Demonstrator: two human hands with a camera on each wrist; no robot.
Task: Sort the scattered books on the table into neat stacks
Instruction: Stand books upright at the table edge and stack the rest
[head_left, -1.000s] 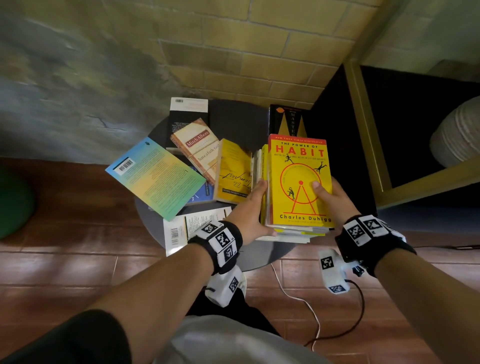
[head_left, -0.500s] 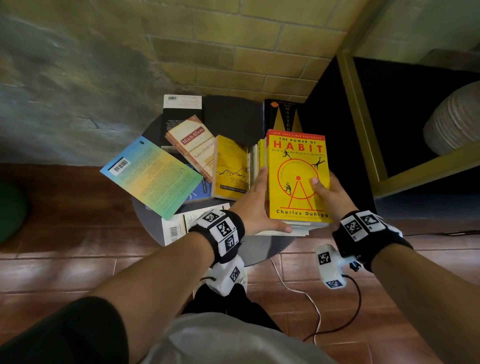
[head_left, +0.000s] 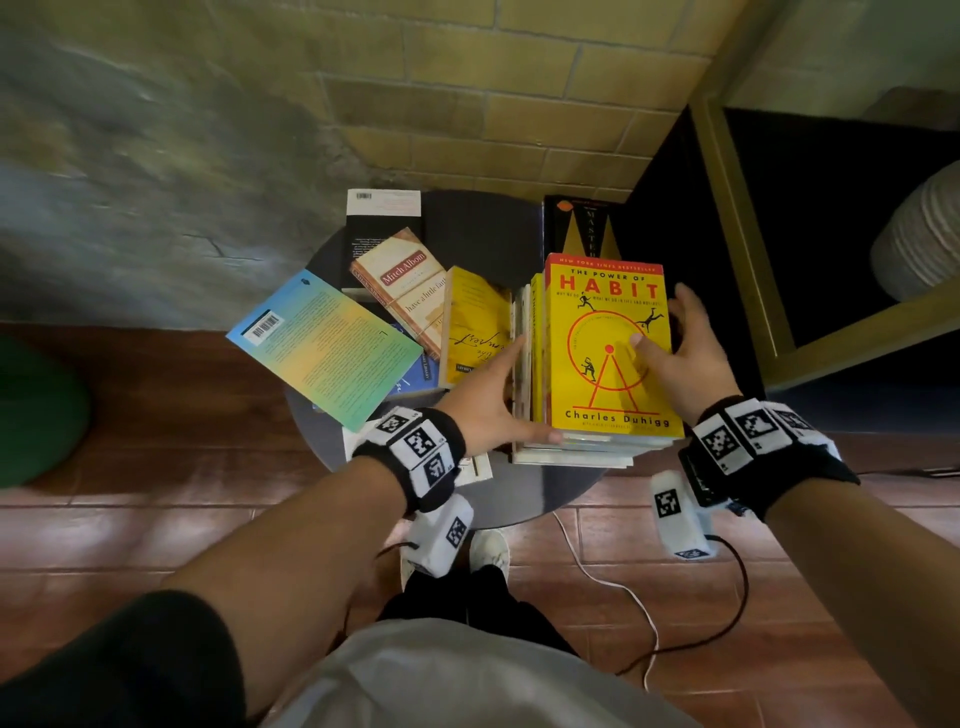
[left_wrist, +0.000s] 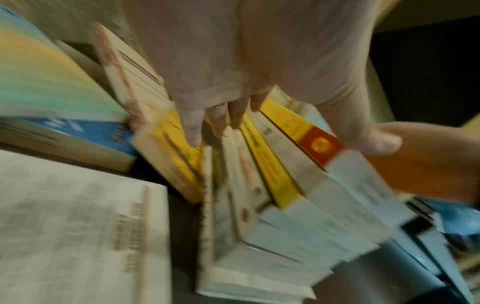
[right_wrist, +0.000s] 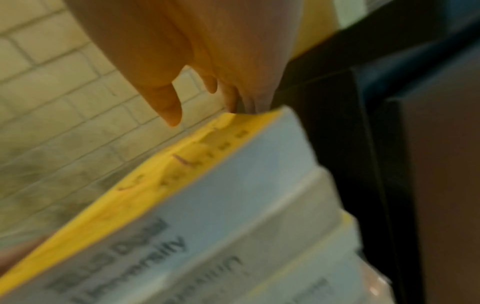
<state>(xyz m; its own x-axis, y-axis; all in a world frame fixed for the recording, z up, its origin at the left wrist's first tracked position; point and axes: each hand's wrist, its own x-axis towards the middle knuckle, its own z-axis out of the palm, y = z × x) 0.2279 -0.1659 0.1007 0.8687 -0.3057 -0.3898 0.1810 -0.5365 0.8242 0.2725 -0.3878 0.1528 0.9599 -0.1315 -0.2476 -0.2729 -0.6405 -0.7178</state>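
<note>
— Where is the stack (head_left: 571, 447)?

— At the table's (head_left: 540, 493) near right edge, with the yellow Habit book (head_left: 608, 343) on top.

— What are your hands doing?

— My left hand (head_left: 488, 405) lies flat against the stack's left side, fingers straight, thumb along its near edge. My right hand (head_left: 680, 358) rests on the right side, thumb on the cover, fingers bent round the right edge.

— And the other books?

— Loose across the left half: a blue-green book (head_left: 322, 348) overhangs the left edge; a tan one (head_left: 405, 280) and a small yellow one (head_left: 472, 327) lean beside the stack.
</note>
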